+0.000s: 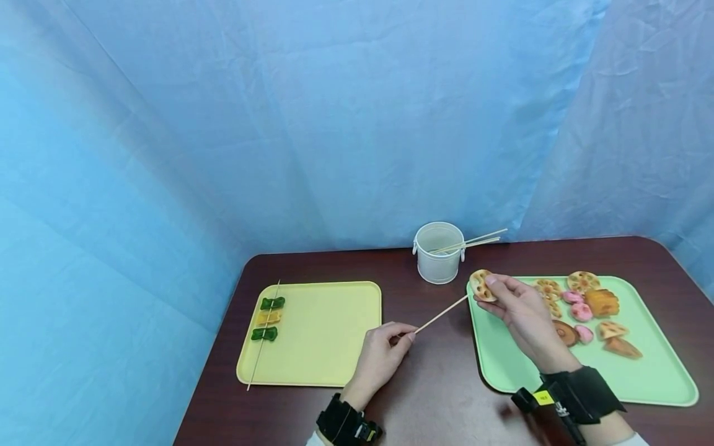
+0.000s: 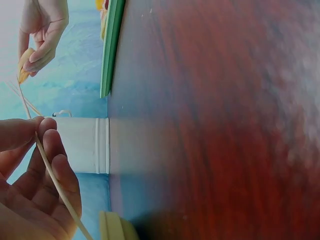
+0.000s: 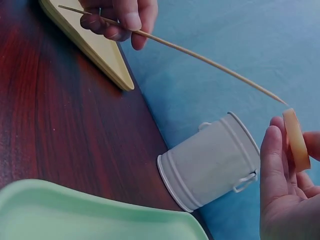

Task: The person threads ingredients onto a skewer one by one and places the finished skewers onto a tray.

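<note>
My left hand pinches a thin wooden skewer between thumb and fingers, its point directed up and right. In the right wrist view the skewer's tip is at the edge of a lotus root slice; whether it pierces the slice I cannot tell. My right hand holds that pale, holed slice by its faces, between thumb and fingers, above the left edge of the green tray. On the yellow tray lies a skewer carrying two green pieces with a yellow piece between them.
A white bucket with several skewers leaning in it stands behind the hands. The green tray bears more lotus root slices, pink pieces, a golden chunk, a brown round piece and brown wedges.
</note>
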Available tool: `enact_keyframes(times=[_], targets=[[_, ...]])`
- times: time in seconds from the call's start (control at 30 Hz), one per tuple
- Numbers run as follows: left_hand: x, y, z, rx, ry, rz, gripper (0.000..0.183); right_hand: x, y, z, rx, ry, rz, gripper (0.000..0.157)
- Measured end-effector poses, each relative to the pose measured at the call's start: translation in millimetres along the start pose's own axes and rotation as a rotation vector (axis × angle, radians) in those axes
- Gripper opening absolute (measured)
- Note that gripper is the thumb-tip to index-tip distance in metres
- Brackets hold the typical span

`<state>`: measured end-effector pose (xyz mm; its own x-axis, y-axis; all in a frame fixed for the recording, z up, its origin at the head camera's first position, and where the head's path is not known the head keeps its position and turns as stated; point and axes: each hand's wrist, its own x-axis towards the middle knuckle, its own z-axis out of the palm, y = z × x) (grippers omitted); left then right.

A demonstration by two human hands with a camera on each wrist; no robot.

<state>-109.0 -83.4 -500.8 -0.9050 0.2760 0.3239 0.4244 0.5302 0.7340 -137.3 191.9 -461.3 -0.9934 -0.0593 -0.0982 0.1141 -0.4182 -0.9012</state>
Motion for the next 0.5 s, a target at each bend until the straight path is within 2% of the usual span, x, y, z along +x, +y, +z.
enact_keyframes(times=[0.2, 0.5], targets=[[-0.2, 2.2, -1.0, 0.003, -0.014, -0.027, 0.013, -0.6, 3.1, 2.2, -0.076, 0.018, 0.006, 0.033], [-1.0, 3.9, -1.7, -0.012, -0.036, -0.073, 0.014, -0.2, 3.1, 2.9, -0.032, -0.008, -0.026, 0.029]])
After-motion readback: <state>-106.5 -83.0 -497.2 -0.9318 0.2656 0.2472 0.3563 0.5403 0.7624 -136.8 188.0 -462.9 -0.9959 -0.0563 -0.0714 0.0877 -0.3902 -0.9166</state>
